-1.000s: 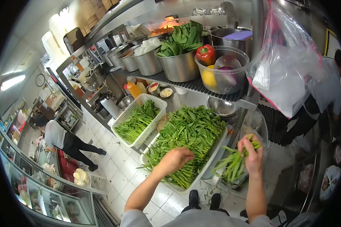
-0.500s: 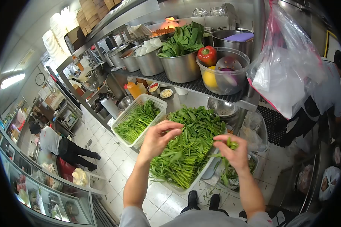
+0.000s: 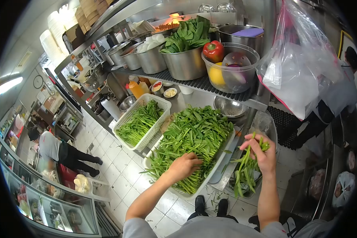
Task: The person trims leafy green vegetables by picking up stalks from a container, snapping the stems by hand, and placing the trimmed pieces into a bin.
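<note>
A big heap of long-stemmed greens that look like water spinach [image 3: 200, 131] fills a white tray [image 3: 213, 183] in front of me. My left hand [image 3: 185, 166] lies on the heap near its front, fingers curled down among the stems; its fingertips are partly hidden. To the right of the tray, my right hand [image 3: 261, 154] is raised and closed around a small bunch of water spinach [image 3: 242, 170], whose leaves hang below it. Under that bunch is a container with more greens, largely covered. A white perforated basket [image 3: 165, 113] of trimmed-looking greens stands behind on the left.
A cleaver-like blade [image 3: 218, 176] lies beside the tray. Overhead, a shelf [image 3: 186, 86] holds steel pots [image 3: 184, 65] and a clear tub [image 3: 242, 81] of peppers. A plastic bag [image 3: 293, 75] hangs at right. Two other people [image 3: 53, 148] stand further off, left and right.
My left hand has come down from above the heap onto the stems. My right hand has moved right and up, with a longer bunch of water spinach now hanging from it.
</note>
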Motion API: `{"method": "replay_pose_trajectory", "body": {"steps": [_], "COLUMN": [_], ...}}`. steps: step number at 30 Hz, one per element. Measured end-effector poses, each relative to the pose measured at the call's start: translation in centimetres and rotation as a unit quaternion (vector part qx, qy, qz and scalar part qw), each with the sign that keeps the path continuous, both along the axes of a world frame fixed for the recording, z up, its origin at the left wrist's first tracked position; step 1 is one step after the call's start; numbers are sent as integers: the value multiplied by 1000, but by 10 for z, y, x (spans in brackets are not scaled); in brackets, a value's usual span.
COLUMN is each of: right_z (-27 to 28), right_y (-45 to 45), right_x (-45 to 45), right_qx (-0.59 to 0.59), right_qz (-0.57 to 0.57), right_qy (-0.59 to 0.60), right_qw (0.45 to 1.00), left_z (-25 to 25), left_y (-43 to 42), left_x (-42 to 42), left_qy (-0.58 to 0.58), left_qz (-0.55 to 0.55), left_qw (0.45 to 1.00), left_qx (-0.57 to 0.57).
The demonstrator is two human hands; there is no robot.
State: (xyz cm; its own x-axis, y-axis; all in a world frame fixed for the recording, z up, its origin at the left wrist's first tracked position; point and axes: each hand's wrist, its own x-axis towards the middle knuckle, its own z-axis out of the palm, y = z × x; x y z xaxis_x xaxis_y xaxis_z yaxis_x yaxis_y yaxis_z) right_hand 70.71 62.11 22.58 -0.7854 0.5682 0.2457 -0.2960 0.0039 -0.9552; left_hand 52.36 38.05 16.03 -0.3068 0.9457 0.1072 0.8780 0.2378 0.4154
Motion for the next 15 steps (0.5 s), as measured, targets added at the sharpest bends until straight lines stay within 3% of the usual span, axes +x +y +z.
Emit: {"method": "replay_pose_trajectory", "body": {"steps": [3, 4, 7, 10, 15], "right_z": [-4, -8, -15, -12, -2], "right_y": [1, 3, -2, -9, -25], "right_x": [7, 9, 7, 0, -21], "right_qx": [10, 10, 22, 50, 51], "right_qz": [-7, -5, -31, -29, 16], "right_qy": [-31, -31, -26, -31, -26], "right_qw": [999, 999, 999, 998, 998], "left_z": [2, 20, 54, 68, 109], "left_y": [-1, -1, -8, -14, -11], "left_x": [-19, -20, -30, -42, -44], "left_qy": [-53, -122, -147, -201, -334], "left_qz": [16, 72, 136, 172, 152], "left_qw": [997, 986, 978, 948, 898], "left_qx": [48, 91, 60, 176, 244]}}
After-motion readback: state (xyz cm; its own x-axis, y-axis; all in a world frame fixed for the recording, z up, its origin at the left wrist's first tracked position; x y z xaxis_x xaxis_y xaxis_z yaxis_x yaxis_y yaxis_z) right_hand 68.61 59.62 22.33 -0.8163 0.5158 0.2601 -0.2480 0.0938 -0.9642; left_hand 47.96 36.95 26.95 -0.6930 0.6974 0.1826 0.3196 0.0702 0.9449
